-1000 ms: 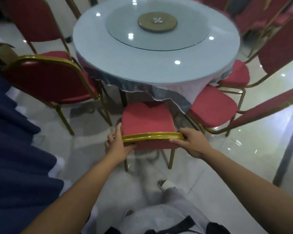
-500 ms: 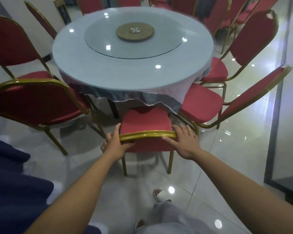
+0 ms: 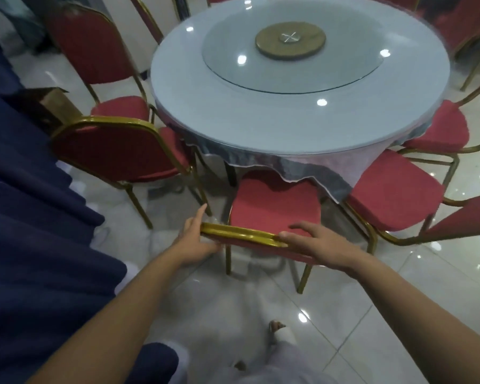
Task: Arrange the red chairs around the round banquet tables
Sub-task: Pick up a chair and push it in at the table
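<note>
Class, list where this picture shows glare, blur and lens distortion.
Head view: lights reflect as white spots on the glass turntable and glossy floor; head view, upper left, the red chair is blurred; head view, bottom, the wide lens seems to stretch the forearms.

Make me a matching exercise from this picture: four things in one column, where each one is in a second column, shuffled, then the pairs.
Things:
1. brown disc
2. middle chair
3. dark blue cloth
4. right hand

Places:
A. along the left edge of the view
B. touching the gold back rail
C. at the centre of the round table
D. seat partly under the hem of the tablecloth

Pairs: 1-C, 2-D, 3-A, 4-B
</note>
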A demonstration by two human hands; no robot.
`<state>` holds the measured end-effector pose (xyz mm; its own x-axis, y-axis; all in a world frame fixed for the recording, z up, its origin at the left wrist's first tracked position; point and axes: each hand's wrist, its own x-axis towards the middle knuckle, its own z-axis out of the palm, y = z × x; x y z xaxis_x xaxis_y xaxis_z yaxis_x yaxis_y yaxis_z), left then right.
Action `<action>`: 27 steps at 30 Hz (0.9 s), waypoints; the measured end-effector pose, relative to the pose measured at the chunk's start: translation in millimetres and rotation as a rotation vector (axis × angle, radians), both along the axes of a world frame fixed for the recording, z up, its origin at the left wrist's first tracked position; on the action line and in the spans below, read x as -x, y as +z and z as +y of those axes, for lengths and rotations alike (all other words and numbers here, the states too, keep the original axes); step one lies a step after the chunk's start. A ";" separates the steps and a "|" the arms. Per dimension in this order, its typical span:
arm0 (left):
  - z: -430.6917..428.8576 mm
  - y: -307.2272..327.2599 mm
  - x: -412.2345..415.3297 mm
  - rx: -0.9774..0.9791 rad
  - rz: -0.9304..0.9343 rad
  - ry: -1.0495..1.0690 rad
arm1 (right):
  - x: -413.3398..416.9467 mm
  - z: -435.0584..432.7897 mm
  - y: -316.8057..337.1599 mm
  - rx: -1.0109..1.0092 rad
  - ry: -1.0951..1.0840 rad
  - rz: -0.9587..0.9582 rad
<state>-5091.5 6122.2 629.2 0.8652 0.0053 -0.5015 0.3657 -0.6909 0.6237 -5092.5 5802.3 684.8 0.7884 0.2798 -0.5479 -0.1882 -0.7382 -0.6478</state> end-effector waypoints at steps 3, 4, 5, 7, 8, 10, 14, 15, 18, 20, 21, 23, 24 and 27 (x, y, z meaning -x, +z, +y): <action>37.7 -1.5 18.7 0.094 0.012 0.181 | -26.4 30.3 5.8 -0.092 0.048 -0.107; 52.5 -3.0 24.5 0.110 0.007 0.229 | -35.4 45.2 5.8 -0.111 0.060 -0.137; 68.2 -4.9 30.0 0.106 0.004 0.264 | -43.7 61.9 5.6 -0.123 0.077 -0.160; 102.7 -8.4 37.2 0.088 0.003 0.331 | -59.2 100.4 4.6 -0.163 0.101 -0.179; 121.1 -9.4 37.8 0.088 -0.001 0.368 | -66.3 121.0 4.3 -0.188 0.112 -0.183; 158.6 -11.0 33.4 0.110 -0.018 0.442 | -79.3 165.5 2.2 -0.205 0.145 -0.200; 230.3 -12.4 15.4 0.196 -0.116 0.588 | -98.5 261.5 -1.7 -0.212 0.154 -0.236; 246.4 -12.3 10.6 0.224 -0.145 0.626 | -101.2 284.9 -1.1 -0.220 0.139 -0.232; 292.8 -10.7 -7.9 0.274 -0.194 0.691 | -106.6 347.8 2.7 -0.225 0.103 -0.225; 321.2 -9.5 -24.0 0.279 -0.211 0.697 | -108.9 378.7 6.2 -0.225 0.083 -0.240; 334.8 -7.9 -34.6 0.277 -0.222 0.681 | -111.5 391.1 7.7 -0.222 0.074 -0.250; 360.6 -4.2 -60.2 0.256 -0.245 0.650 | -122.8 409.4 9.9 -0.196 0.057 -0.271; 372.3 -2.1 -74.2 0.244 -0.262 0.646 | -130.8 415.7 11.5 -0.176 0.046 -0.284; 401.4 3.1 -115.3 0.205 -0.321 0.612 | -165.8 429.2 17.3 -0.127 0.014 -0.338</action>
<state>-4976.2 6523.6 632.4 0.8421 0.4691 -0.2659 0.4267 -0.2782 0.8605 -4926.7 6231.6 702.1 0.9146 0.3412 -0.2170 0.0623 -0.6491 -0.7582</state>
